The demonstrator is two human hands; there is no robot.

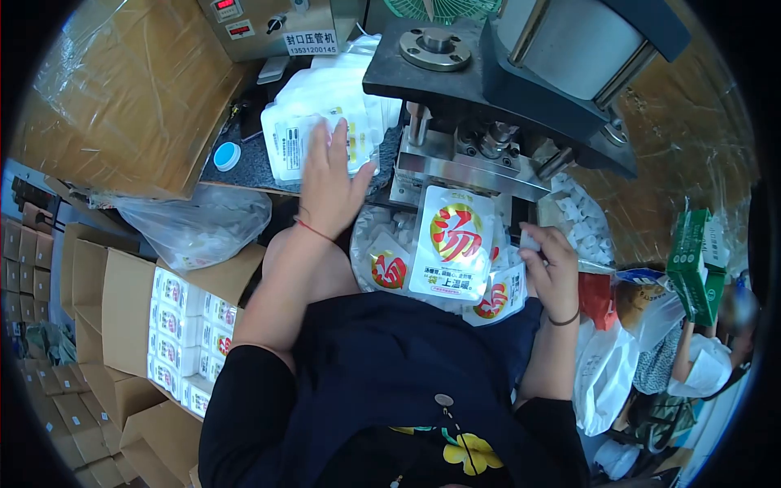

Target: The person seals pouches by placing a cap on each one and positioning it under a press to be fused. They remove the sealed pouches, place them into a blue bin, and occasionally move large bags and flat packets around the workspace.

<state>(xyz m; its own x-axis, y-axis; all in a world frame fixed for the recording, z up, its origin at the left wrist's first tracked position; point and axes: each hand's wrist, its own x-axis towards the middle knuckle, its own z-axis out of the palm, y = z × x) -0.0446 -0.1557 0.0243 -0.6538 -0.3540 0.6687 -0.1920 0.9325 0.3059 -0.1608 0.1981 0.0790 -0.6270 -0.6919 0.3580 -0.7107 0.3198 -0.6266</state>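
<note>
My left hand (pixel 329 183) lies with its fingers spread on the top pouch of a stack of flat white pouches (pixel 281 150) on the bench. Between the thumb and fingers of my right hand (pixel 556 272) is a small white plastic spout (pixel 529 238). A white pouch with large red lettering (pixel 451 244) hangs from the front of the sealing press (pixel 480 167), its top edge at the metal jaw. Below it, more printed pouches (pixel 388 268) rest in a bag-lined container, partly hidden. Loose white spouts (pixel 576 215) fill a clear bag right of the press.
A control box (pixel 268 28) stands behind the stack, with a blue-and-white round lid (pixel 227 156) nearby. At lower left, an open carton (pixel 130 317) holds rows of packed pouches. A green box (pixel 691 264) and plastic bags (pixel 606 374) are on the right, near another person (pixel 704 366).
</note>
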